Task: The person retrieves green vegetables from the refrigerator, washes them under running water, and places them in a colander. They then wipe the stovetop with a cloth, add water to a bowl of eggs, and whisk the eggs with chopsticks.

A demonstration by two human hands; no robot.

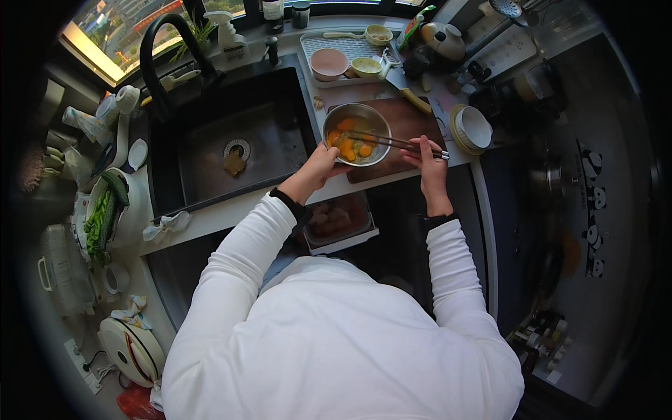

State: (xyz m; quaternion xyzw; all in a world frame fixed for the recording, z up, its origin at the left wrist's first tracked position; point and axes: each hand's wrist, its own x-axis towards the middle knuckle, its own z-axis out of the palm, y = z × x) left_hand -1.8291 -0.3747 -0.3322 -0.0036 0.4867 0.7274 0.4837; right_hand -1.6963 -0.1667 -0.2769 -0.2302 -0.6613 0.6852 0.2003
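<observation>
My left hand (318,167) grips the near left rim of a stainless steel bowl (382,114), which is tilted a little above the left part of a brown cutting board (412,123). Several raw egg yolks (348,149) and clear egg white lie in the bowl, the yolks mostly whole. A pair of dark chopsticks (407,145) with silvery ends is held in my right hand (429,165), right of the bowl; their tips reach into the eggs.
Left of the bowl is a black sink (210,198) with a faucet (157,47). A cleaver (415,98) lies at the board's far edge. Behind stands a white tray (336,38) with small bowls. Stacked white bowls (475,128) stand at right; an open drawer (344,242) holds a container below.
</observation>
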